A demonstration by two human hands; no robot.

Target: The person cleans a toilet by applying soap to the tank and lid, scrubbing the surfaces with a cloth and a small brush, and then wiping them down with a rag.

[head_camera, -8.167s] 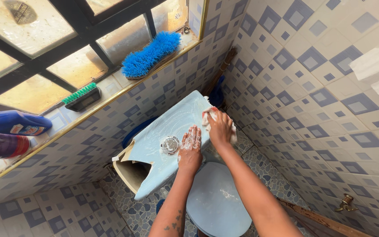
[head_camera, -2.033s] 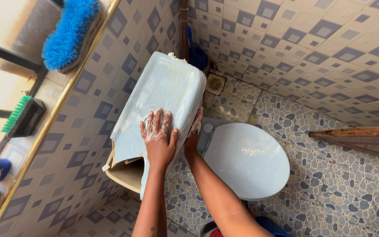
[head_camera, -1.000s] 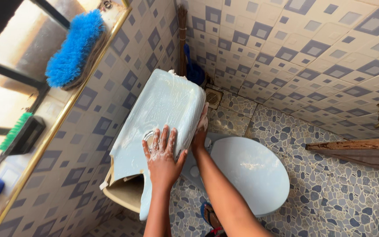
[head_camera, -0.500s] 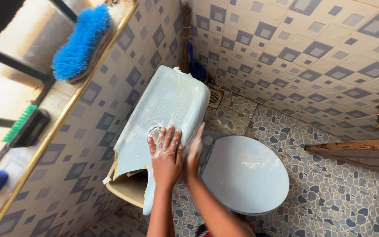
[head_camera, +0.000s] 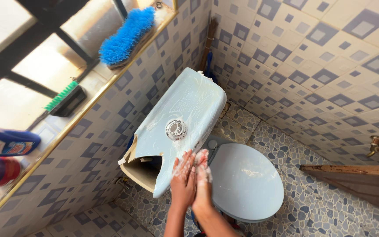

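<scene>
Head view looks down on patterned wall tiles [head_camera: 312, 74] and a pebble-pattern floor [head_camera: 330, 206]. Largest fixture is the light blue toilet cistern [head_camera: 185, 109], its lid smeared with soapy film and broken away at the near left corner, so I see the open tank inside. A chrome flush button [head_camera: 176, 129] sits near the lid's middle. Just right of the cistern lies the closed toilet seat lid [head_camera: 246, 182]. My left hand [head_camera: 183, 177] and right hand [head_camera: 202, 182] are pressed together, palms meeting, both covered in white lather, at the cistern's near front edge; I cannot tell whether they touch it or clasp anything. On the window ledge [head_camera: 88, 105] rest a blue scrubbing brush [head_camera: 128, 37], a green-bristled brush [head_camera: 66, 98] and a blue bottle [head_camera: 5, 141]. A brass tap [head_camera: 376, 145] juts from the right wall.
</scene>
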